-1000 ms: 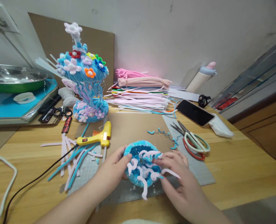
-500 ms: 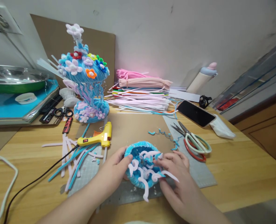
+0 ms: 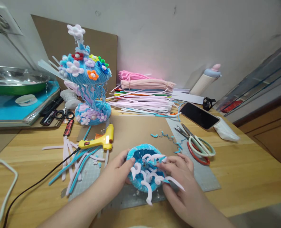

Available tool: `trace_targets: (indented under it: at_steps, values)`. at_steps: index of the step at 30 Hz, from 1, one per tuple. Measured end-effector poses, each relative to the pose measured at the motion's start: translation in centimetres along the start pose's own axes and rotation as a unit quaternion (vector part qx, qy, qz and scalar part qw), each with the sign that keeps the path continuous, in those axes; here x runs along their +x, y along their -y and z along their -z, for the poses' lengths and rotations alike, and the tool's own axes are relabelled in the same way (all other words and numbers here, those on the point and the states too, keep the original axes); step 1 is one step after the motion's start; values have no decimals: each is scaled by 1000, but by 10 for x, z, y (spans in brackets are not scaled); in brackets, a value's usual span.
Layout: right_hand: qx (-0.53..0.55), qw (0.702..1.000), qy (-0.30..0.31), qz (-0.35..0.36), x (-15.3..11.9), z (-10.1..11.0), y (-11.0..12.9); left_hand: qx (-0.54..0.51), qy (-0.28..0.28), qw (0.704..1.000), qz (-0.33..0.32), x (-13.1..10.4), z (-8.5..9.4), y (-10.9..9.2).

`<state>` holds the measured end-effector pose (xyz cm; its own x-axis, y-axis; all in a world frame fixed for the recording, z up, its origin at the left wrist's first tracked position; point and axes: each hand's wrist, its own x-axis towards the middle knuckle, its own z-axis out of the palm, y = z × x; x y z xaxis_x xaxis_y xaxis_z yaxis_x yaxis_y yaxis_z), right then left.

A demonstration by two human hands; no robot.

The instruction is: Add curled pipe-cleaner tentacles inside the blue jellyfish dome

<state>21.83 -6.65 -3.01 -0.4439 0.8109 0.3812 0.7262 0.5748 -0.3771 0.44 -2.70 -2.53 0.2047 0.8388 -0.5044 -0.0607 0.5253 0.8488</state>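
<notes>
A round blue pipe-cleaner dome (image 3: 134, 183) faces me with its hollow side up, above the cutting mat. Curled pale pink and blue pipe cleaners (image 3: 149, 193) hang out of its middle. My left hand (image 3: 122, 166) grips the dome's left rim, thumb on top. At the right side my right hand (image 3: 179, 177) has its fingers bent around a curled pipe cleaner with a blue end; the fingertips are partly hidden. Left of the dome lies a yellow hot glue gun (image 3: 104, 139), its nozzle by a brown board (image 3: 135, 129).
A finished-looking jellyfish ornament (image 3: 85, 76) stands at the back left. Behind are bundles of pipe cleaners (image 3: 145, 95). Scissors (image 3: 198, 142) and a phone (image 3: 199, 115) lie on the right. Loose strips (image 3: 68, 158) and a black cord (image 3: 40, 183) lie on the left.
The right hand has shifted very slightly to the right, and the pale curl beside it reaches a little further right. The left hand and dome stay in place.
</notes>
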Motion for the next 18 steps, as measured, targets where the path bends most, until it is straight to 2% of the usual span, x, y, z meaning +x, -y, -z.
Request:
trace_targets:
  at_steps: [18]
  values:
    - [14,1000,5,-2,0,1,0,-3,-3,1000,8,-3,1,0]
